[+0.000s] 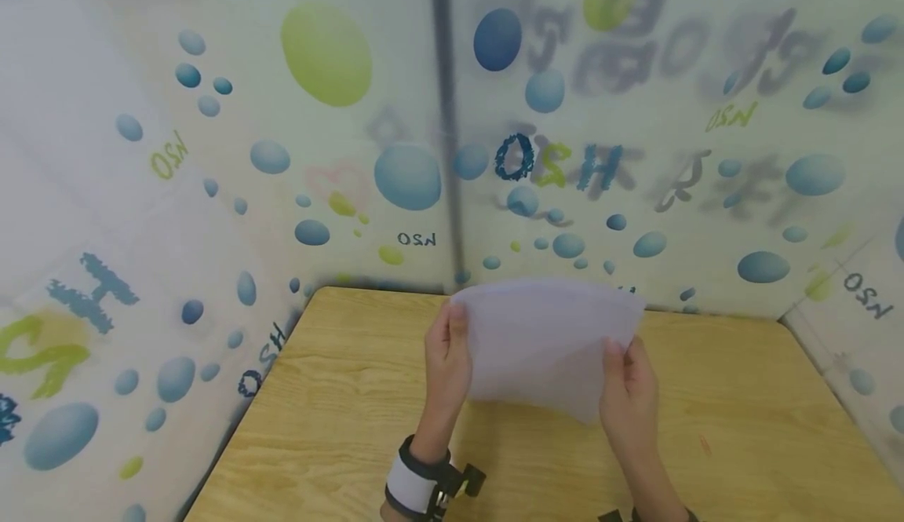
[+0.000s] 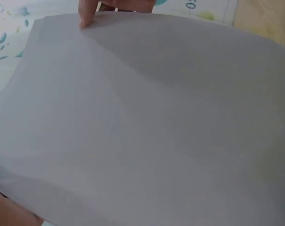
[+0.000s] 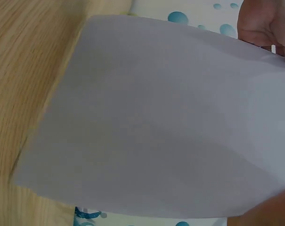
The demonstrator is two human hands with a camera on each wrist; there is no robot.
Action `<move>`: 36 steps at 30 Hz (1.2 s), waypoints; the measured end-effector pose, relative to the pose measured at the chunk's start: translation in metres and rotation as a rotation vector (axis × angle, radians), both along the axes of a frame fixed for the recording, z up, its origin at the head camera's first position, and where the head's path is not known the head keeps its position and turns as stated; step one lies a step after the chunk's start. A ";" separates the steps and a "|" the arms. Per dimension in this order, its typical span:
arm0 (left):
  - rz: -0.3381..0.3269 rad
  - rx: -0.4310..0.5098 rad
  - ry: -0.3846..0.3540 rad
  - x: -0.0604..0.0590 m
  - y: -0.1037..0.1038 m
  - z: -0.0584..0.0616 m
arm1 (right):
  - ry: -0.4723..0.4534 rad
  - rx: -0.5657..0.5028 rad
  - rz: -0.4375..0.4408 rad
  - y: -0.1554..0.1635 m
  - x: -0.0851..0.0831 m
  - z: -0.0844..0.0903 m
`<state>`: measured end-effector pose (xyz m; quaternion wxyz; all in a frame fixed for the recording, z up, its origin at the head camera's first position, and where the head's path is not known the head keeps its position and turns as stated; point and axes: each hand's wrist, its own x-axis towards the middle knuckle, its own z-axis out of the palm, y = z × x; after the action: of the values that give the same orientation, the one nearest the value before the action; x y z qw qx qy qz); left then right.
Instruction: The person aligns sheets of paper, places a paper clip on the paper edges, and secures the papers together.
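A plain white sheet of paper (image 1: 547, 345) is held up above the table, bowed along its top edge. The left hand (image 1: 448, 357) pinches its left side near the upper corner, thumb on the near face. On the opposite side, the right hand (image 1: 630, 392) pinches the edge, also with the thumb in front. Both wrist views are mostly filled by the paper (image 2: 156, 117). Stepped edges at a corner of the paper (image 3: 36, 188) in the right wrist view suggest more than one layer. Fingers behind the sheet are largely hidden.
A wooden table (image 1: 339, 396) lies beneath the hands. Behind it and at both sides stand pale walls (image 1: 353, 137) with blue and green dots and lettering. A strapped wrist camera mount (image 1: 417, 479) sits on the left wrist. A small reddish mark (image 1: 705, 444) shows on the tabletop.
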<state>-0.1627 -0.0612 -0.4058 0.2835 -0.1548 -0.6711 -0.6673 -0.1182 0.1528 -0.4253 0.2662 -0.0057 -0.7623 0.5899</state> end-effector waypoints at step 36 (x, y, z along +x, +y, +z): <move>-0.002 0.023 0.035 -0.003 0.004 0.003 | 0.048 0.010 0.006 0.000 0.002 0.004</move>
<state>-0.1657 -0.0573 -0.4032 0.2963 -0.1641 -0.6580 -0.6725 -0.1160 0.1532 -0.4210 0.2828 0.0123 -0.7587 0.5868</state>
